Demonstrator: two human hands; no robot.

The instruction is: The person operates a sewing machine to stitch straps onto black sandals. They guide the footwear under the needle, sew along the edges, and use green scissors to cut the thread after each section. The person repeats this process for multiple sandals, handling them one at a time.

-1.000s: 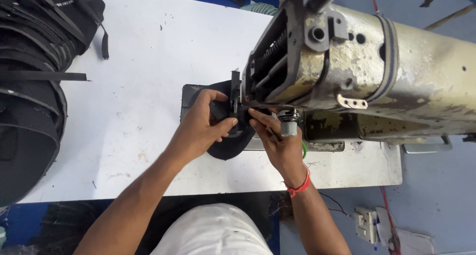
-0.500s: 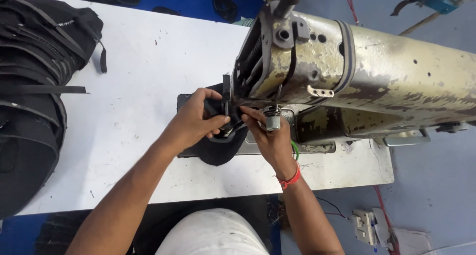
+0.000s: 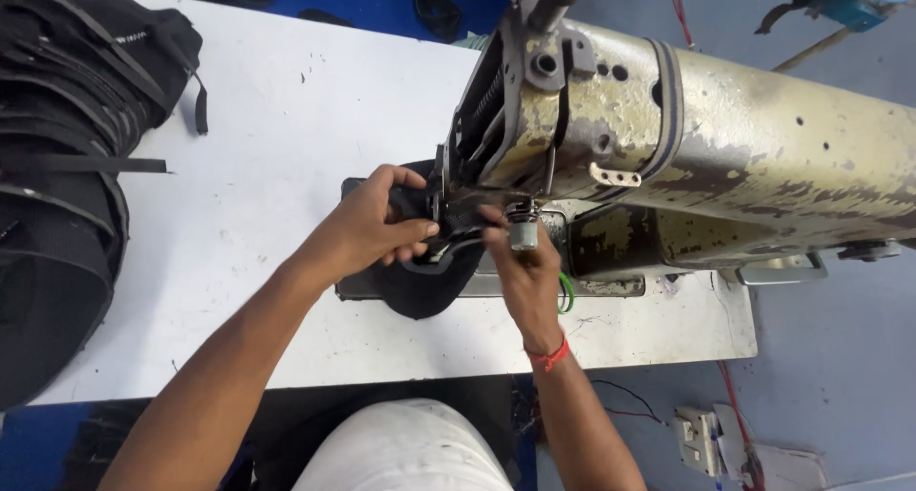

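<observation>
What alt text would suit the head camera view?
Both hands hold a black fabric piece under the head of a worn cream sewing machine: left hand, right hand. A pile of black bags lies on the white table.

Black fabric piece [image 3: 425, 281], chipped cream sewing machine [image 3: 725, 157], white table [image 3: 286, 119], red wristband [image 3: 551, 355]

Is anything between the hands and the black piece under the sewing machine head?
Nothing visible. The left hand already grips the black fabric piece beside the sewing machine head; the right hand touches it from below-right. The needle area itself is hidden.
</observation>
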